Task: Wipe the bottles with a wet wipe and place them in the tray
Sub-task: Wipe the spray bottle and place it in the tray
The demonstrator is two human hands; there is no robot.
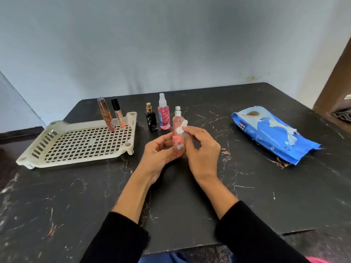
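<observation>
My left hand [160,153] grips a clear pink spray bottle with a silver cap [178,121] upright above the middle of the table. My right hand [202,149] pinches a small folded white wet wipe [181,128] against the bottle's upper side. A cream perforated tray [57,147] lies at the left. Two slim tubes stand in its far right corner: an orange one [106,114] and a lip gloss with a black cap [118,114]. Behind my hands stand a small black bottle with a gold cap [151,118] and a pink spray bottle with a clear cap [163,114].
A blue pack of wet wipes [273,131] lies at the right with a wipe sticking out of its opening. The black marbled table [190,202] runs to a pale wall behind. A brown piece of furniture [340,88] stands at the far right.
</observation>
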